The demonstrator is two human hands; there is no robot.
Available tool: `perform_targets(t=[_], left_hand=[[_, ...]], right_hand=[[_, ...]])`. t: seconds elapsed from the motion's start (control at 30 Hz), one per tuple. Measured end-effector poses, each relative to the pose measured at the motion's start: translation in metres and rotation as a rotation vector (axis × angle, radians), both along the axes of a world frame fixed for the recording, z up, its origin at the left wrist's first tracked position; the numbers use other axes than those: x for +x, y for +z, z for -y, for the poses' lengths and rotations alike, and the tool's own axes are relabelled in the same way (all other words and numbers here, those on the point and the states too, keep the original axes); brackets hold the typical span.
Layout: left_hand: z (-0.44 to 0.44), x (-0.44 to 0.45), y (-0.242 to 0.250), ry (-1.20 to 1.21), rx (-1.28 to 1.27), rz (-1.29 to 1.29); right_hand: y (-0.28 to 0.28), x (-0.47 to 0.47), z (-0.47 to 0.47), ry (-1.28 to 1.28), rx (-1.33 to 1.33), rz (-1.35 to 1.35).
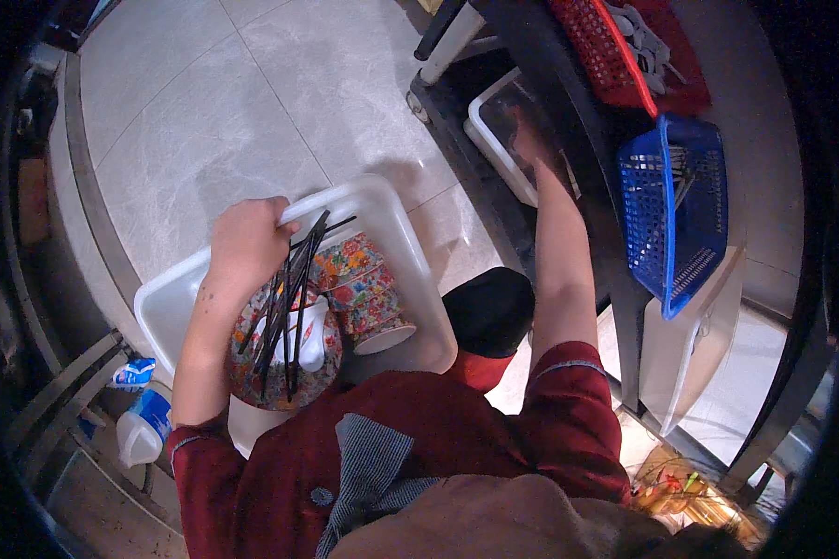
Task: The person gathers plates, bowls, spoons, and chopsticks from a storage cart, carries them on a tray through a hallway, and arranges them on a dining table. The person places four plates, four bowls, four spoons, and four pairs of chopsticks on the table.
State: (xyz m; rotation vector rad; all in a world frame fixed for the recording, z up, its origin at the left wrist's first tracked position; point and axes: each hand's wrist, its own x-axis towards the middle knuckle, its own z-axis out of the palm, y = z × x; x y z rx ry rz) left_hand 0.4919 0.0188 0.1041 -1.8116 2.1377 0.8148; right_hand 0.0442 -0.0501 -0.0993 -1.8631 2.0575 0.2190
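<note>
My left hand (252, 241) grips the far rim of a white plastic tub (419, 279) in front of my body. Inside, floral-patterned bowls (381, 307) lie stacked on their side. Beside them are floral dishes (248, 381) with white soup spoons (312, 342) and several black chopsticks (300, 279) on top. My right arm stretches down to a cart's lower shelf, where my right hand (529, 143) is over or inside another white tub (493, 157). Shadow and blur obscure those fingers and whatever they touch.
The black cart (601, 209) stands at right, with a red basket (601, 63) of pale utensils and a blue basket (699, 230) holding thin utensils. A white bin (685, 363) hangs below. At left are a plastic jug (140, 433) and a metal rack (70, 391).
</note>
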Motion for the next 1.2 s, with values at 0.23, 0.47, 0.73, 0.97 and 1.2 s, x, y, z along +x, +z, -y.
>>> perform_targets(t=[0.23,0.47,0.73,0.97,1.2], left_hand=[[-0.002,0.003,0.0,0.019,-0.011,0.022],[-0.002,0.008,-0.003,0.016,-0.017,0.046],[0.0,0.015,-0.013,-0.001,-0.065,-0.047],[0.003,0.017,-0.015,0.011,-0.018,-0.036],[0.006,0.018,-0.013,0.001,-0.002,0.009]], right_hand=[[-0.017,-0.032,-0.003,0.114,-0.382,-0.176],[0.005,0.011,0.024,-0.415,0.057,0.111],[-0.018,-0.014,0.013,0.104,-0.102,-0.327],[-0.04,-0.07,-0.03,-0.641,-0.106,0.622],[-0.038,-0.053,-0.026,-0.926,-0.089,0.989]])
